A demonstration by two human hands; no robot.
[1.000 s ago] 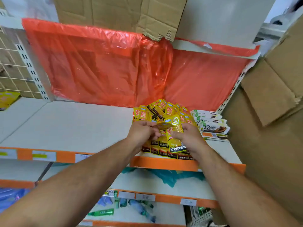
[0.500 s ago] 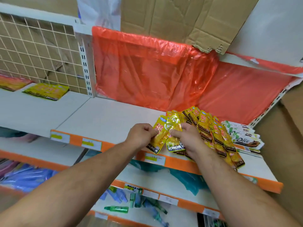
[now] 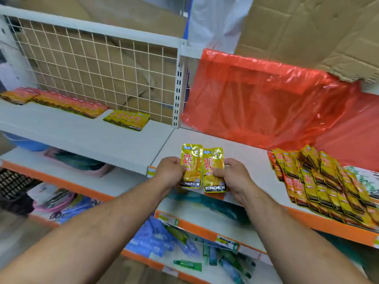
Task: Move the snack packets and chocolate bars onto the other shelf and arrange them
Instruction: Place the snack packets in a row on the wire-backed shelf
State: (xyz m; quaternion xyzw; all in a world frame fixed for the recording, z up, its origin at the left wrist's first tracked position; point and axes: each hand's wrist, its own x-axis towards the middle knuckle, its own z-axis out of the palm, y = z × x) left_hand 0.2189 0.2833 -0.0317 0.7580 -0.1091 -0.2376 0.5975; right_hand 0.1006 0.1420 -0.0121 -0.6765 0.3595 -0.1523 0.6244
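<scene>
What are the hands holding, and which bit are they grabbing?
The left hand grips the left yellow packet by its lower left edge; the right hand grips the right yellow packet by its lower right edge.

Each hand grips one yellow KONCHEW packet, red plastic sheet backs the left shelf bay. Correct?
Wrong side. In the head view the red plastic sheet backs the right shelf bay; wire mesh backs the left. The left hand grips one yellow packet, the right hand another.

The left hand [image 3: 171, 173] and right hand [image 3: 231, 176] are each gripping a yellow snack packet [image 3: 191, 167], side by side; a packet pile [image 3: 328, 181] is lying at three o'clock.
</scene>
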